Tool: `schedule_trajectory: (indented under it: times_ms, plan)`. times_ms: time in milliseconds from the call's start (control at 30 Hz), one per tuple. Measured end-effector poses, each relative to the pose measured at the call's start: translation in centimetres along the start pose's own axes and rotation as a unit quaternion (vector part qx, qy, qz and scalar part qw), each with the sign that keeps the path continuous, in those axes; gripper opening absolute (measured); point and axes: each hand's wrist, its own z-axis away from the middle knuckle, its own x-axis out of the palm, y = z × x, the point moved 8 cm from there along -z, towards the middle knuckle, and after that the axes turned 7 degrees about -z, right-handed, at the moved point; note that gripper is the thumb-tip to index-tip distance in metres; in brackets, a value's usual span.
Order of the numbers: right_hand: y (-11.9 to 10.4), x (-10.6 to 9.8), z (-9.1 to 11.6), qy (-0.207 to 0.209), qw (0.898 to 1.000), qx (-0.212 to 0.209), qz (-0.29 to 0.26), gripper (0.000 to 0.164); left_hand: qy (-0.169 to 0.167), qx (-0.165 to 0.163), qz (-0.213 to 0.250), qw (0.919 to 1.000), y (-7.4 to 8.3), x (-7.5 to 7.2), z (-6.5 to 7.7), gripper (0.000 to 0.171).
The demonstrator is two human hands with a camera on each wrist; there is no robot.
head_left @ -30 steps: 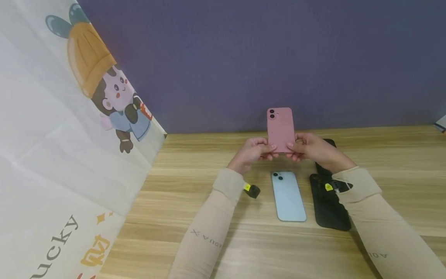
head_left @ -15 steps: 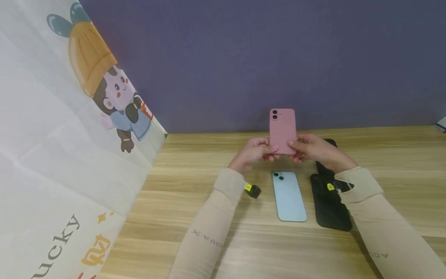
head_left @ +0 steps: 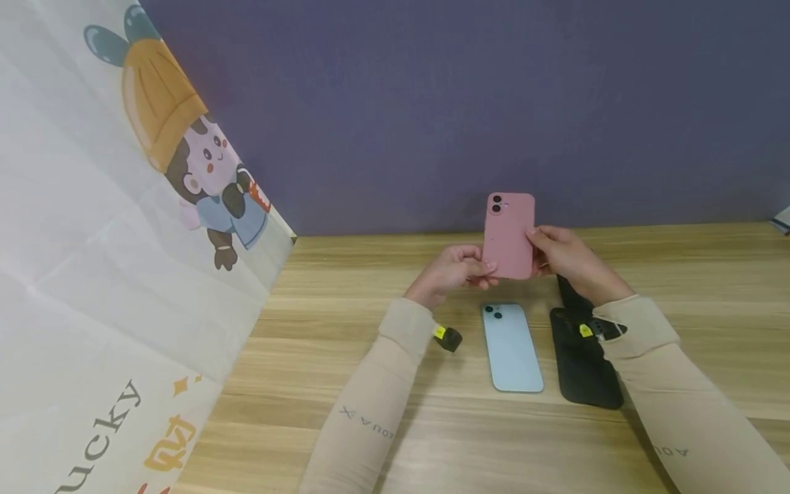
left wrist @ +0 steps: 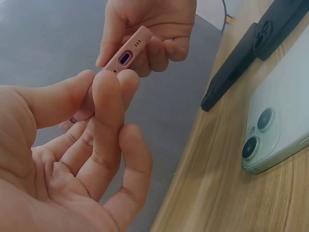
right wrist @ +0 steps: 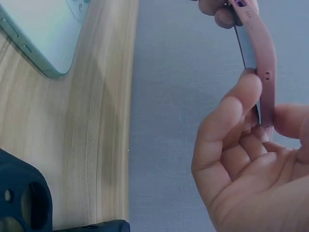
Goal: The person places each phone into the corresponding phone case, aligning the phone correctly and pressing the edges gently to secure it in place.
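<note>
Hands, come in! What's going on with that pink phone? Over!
Left hand, right hand: both gripping pink phone. Pink phone held off the table. Pale blue phone lying apart; no blockage seen.

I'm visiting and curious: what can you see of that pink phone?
The pink phone looks smooth and matte, with rounded corners, two stacked lenses at upper left and a port in its bottom edge. Raised off the table, it shows its back in the head view. The left hand pinches its lower left corner; the right hand, its right edge.
</note>
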Motion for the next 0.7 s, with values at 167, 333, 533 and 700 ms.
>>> schedule_trajectory:
  times_ms: [167,333,533,700]
  plan:
    - [-0.26,0.02,-0.07,-0.001,1.0,-0.009,-0.01,0.056,-0.012,0.005,-0.004,0.9999,0.15,0.1,0.01,0.012]
    - [-0.39,-0.03,-0.17,-0.008,1.0,-0.013,-0.024,0.053,-0.017,0.006,-0.001,0.9998,0.24,0.21,-0.04,0.011]
    - [-0.38,-0.06,-0.29,-0.01,1.0,-0.019,-0.02,0.051,-0.015,0.005,0.002,0.9999,0.13,0.21,-0.24,0.009]
    - [-0.37,0.03,-0.26,-0.008,1.0,-0.022,0.005,0.051,-0.025,-0.006,-0.004,0.9997,-0.13,0.27,-0.2,0.009]
